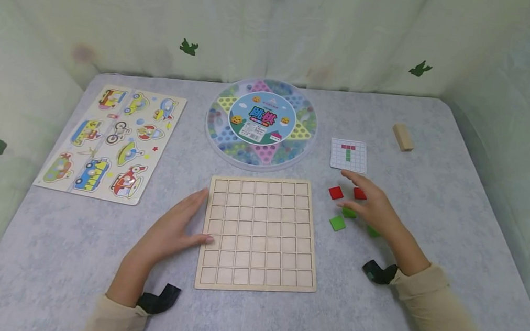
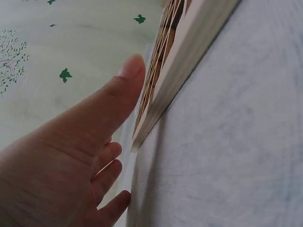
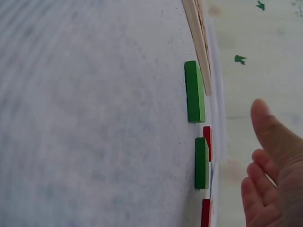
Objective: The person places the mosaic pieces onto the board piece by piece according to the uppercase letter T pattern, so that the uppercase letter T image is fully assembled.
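Note:
A square wooden grid board point(image 1: 259, 236) lies in the middle of the table, its cells bare. My left hand point(image 1: 169, 231) is at the board's left edge, fingers extended and thumb over the rim; in the left wrist view the thumb point(image 2: 130, 71) is beside the board's side. Over the small tiles right of the board hovers my right hand point(image 1: 375, 206), thumb and fingers apart, holding nothing. Beneath and around it are a red tile point(image 1: 335, 192), another red tile point(image 1: 359, 194) and green tiles point(image 1: 337, 223), some partly hidden. The right wrist view shows a green tile point(image 3: 195, 92) standing apart from that hand.
Behind the tiles lies a pattern card point(image 1: 349, 156) with a red and green T shape. A wooden block point(image 1: 403, 137) is at the back right. A round Chinese checkers set point(image 1: 258, 157) lies behind the board, and a vehicle puzzle point(image 1: 145, 147) at the left.

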The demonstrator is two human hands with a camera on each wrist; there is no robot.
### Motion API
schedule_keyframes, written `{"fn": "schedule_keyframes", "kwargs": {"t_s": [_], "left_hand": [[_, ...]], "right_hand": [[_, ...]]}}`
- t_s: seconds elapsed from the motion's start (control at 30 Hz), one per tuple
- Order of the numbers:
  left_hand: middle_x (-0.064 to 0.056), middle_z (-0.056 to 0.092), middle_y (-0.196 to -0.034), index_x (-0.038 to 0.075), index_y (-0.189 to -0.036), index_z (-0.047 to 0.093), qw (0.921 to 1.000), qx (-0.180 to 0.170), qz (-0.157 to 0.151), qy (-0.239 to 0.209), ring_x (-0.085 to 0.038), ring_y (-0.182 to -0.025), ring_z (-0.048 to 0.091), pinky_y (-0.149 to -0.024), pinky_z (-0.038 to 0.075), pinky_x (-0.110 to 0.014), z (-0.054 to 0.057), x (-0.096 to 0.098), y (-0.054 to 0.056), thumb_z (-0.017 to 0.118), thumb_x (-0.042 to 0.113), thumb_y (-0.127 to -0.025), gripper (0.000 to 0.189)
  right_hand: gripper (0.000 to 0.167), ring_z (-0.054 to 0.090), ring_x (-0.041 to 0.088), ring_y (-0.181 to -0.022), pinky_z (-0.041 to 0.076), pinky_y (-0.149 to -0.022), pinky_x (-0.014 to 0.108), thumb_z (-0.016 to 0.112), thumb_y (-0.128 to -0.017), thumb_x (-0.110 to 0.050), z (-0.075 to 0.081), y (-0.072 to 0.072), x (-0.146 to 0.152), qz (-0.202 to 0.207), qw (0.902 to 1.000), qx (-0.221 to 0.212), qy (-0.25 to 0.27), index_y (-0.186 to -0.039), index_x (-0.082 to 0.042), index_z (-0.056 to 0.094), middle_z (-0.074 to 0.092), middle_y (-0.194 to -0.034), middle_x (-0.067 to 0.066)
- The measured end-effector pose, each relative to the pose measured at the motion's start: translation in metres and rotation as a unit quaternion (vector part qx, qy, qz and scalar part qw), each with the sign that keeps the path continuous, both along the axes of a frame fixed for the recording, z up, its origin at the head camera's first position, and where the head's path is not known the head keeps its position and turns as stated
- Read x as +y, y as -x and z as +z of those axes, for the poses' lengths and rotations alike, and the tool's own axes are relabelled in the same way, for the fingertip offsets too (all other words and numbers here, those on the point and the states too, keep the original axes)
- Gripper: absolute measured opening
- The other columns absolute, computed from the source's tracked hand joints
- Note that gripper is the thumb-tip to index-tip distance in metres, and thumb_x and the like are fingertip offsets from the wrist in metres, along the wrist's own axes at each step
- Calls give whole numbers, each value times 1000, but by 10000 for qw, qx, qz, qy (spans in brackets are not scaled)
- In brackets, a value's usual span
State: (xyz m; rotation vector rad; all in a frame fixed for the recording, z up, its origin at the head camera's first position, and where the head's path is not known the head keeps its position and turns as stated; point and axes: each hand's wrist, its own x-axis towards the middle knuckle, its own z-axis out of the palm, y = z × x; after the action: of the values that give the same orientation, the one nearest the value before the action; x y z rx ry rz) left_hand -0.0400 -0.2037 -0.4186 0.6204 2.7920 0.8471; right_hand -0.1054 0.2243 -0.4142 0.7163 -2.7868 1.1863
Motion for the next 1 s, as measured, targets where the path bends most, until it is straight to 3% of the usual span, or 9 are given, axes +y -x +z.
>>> {"fn": "schedule_keyframes", "kwargs": {"t_s": [0.4, 0.83, 1.0], "left_hand": [[-17, 27, -143, 0, -141, 24, 10000, -2, 10, -87, -34, -129, 25, -103, 22, -46, -5, -1, -1, 75, 41, -69, 97], [-14, 31, -142, 2, -139, 31, 9998, -64, 97, -135, -34, -129, 23, -103, 20, -49, -9, -3, -2, 74, 42, -69, 91], [-14, 30, -142, 3, -139, 32, 9998, -84, 105, -145, -34, -130, 22, -103, 20, -50, -11, -3, -2, 73, 42, -69, 90]], "right_hand": [[65, 47, 33, -114, 40, -91, 46, 71, -76, -14, -17, 5, 2, -83, 9971, -749, 57, -133, -2, 41, 46, -130, 17], [42, 47, 27, -112, 40, -91, 42, 65, -82, -7, -17, 7, -4, -39, 9971, -713, -263, -122, -1, 53, 51, -121, 13], [31, 49, 25, -104, 42, -88, 41, 64, -83, -8, -15, 8, -6, -125, 9963, -711, -457, -113, -3, 58, 53, -111, 11]]}}
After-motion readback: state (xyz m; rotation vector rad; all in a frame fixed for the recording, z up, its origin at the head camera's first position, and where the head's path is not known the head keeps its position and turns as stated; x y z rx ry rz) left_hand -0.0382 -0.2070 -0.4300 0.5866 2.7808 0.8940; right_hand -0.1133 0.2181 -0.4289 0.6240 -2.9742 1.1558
